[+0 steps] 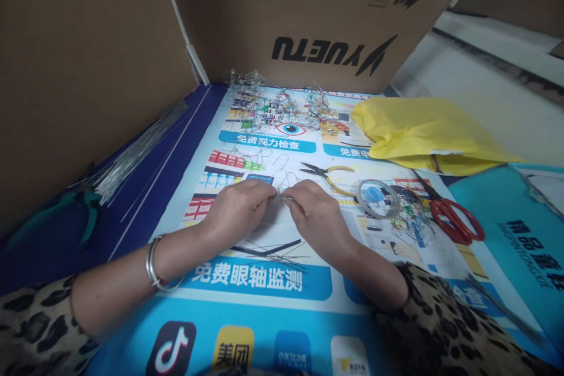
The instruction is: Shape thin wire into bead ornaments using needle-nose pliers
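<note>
My left hand (pixel 240 207) and my right hand (pixel 316 211) meet over the middle of the printed sheet. Both are closed in a pinch on a thin bent wire (pixel 284 171), whose loops rise beyond the fingertips. Just beyond my right hand lie pliers (pixel 328 174) with yellow handles and their jaws apart. A clear roll of tape (pixel 378 198) is to the right of that hand. Several loose straight wires (pixel 268 254) lie on the sheet below my hands. Part of the held wire is hidden by my fingers.
Tangled wire pieces (pixel 286 106) lie at the back, against a cardboard box (pixel 247 17). On the left are a wire bundle (pixel 136 155) and teal-handled pliers (pixel 90 211). Red scissors (pixel 456 220), coloured wire bits (pixel 409 220), a yellow bag (pixel 409 129) and a teal bag (pixel 506 217) occupy the right.
</note>
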`<state>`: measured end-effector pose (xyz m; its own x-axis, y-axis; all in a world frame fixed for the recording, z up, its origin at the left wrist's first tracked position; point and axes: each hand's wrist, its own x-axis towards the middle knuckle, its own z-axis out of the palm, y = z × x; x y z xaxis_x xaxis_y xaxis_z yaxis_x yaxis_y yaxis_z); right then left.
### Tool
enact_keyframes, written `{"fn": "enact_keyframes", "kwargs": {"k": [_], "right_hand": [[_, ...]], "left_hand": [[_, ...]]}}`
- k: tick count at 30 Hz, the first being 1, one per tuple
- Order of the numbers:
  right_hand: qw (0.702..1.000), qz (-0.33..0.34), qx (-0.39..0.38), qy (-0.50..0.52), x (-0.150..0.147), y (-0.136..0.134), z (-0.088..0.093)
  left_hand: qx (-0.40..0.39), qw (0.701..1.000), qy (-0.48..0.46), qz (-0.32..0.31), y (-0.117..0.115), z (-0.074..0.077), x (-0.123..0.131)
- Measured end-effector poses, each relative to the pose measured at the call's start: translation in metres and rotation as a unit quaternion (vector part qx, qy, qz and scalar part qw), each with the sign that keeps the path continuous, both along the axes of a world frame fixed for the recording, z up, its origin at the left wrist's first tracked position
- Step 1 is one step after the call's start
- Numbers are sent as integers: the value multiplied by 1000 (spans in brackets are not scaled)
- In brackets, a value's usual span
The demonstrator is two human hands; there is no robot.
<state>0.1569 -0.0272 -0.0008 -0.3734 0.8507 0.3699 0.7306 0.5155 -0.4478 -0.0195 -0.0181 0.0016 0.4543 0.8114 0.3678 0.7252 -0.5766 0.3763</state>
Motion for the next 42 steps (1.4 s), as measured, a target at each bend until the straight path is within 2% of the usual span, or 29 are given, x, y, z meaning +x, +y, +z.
{"fn": "enact_keyframes", "kwargs": {"k": [17,42], "right_hand": [[999,6,19,33,0,1,-1],[993,-11,-33,112,-1,4,0]], "left_hand": [[5,999,-46,-5,0,-2,0],[-26,991,-130,10,1,2,2]]}}
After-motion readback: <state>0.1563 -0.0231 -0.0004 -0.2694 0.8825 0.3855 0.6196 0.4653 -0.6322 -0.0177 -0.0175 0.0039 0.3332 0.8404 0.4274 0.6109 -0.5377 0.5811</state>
